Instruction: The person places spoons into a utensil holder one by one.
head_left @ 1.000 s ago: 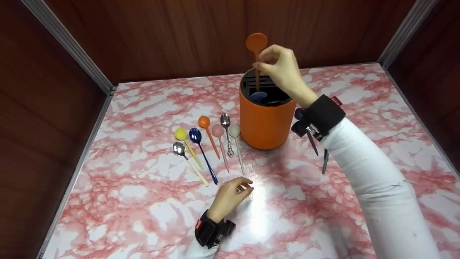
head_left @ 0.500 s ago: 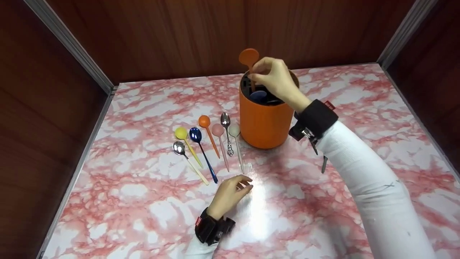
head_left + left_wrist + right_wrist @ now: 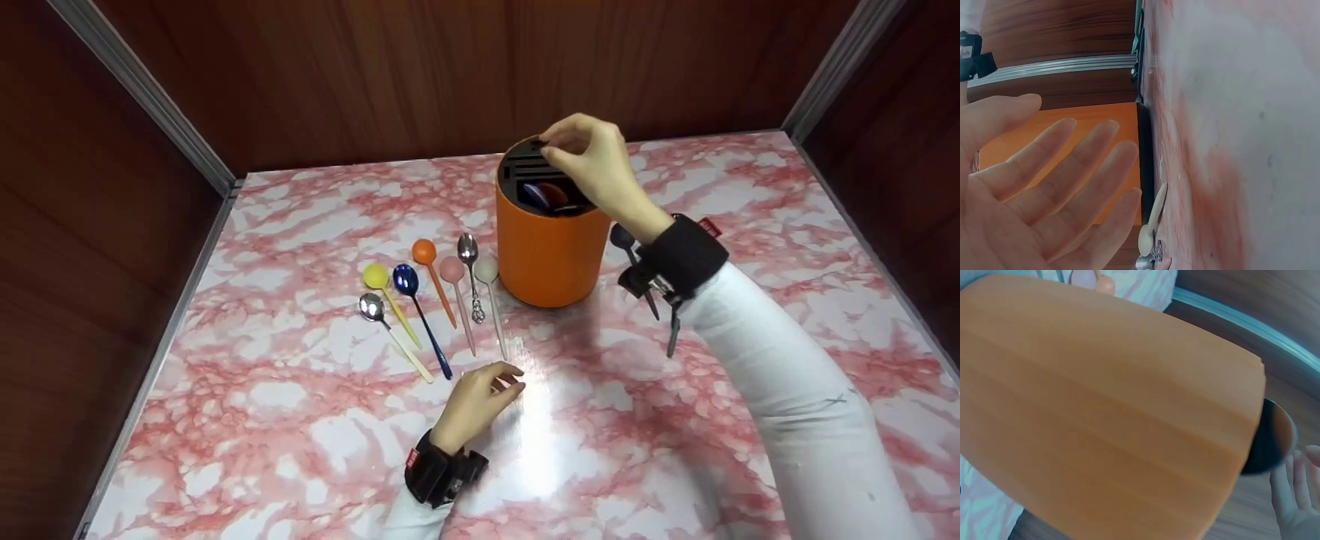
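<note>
My right hand point(image 3: 596, 154) hovers over the orange utensil holder point(image 3: 551, 259), thumb and fingertips slightly apart with nothing visible between them. In the holder's black slotted top, an orange spoon head point(image 3: 555, 195) leans against a dark blue spoon head point(image 3: 535, 196). The right wrist view has the holder's wall point(image 3: 1106, 399) filling most of it, with the right-hand fingers point(image 3: 1292, 486) near its mouth. Relaxed and holding nothing, my left hand point(image 3: 480, 401) is low over the table below the row of spoons. Its spread fingers point(image 3: 1072, 185) appear in the left wrist view.
Left of the holder lie several spoons, among them a yellow spoon point(image 3: 376, 277), a blue spoon point(image 3: 406, 280), an orange spoon point(image 3: 424, 252) and a grey-white spoon point(image 3: 487, 270). Right of it, a black spoon point(image 3: 622, 236) is partly behind the right wrist. Wood-look panels point(image 3: 450, 75) enclose the table.
The orange spoon that my right hand pinched upright has gone down into the holder and out of the fingers. The hand has shifted slightly right since half a second ago. My left hand stays put.
</note>
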`<action>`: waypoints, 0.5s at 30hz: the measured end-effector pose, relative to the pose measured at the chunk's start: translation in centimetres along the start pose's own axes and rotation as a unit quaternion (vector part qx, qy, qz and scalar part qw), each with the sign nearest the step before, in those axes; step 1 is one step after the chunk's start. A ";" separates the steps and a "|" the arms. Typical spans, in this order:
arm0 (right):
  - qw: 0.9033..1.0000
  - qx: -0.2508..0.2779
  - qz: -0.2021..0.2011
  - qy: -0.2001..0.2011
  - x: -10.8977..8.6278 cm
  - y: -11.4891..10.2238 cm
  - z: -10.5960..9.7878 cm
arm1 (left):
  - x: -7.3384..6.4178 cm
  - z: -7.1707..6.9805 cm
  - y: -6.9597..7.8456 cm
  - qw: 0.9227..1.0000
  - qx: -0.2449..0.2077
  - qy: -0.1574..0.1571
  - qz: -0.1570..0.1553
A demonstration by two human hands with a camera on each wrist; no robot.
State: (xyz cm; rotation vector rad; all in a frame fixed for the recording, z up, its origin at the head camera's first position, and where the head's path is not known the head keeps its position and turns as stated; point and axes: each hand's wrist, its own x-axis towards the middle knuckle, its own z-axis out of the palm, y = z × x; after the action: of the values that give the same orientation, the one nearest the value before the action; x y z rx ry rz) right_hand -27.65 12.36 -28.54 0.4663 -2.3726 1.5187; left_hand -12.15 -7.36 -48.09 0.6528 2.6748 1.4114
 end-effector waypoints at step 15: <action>0.991 0.079 -0.078 0.074 -5.8 1.9 -3.5 | -0.1 -0.2 0.3 1.000 0.011 -0.001 -0.004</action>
State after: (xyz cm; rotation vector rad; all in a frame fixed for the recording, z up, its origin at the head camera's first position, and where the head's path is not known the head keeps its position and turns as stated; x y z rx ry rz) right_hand -22.92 16.96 -31.04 0.5422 -2.0639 1.6154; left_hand -12.00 -7.42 -47.75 0.6445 2.6924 1.3798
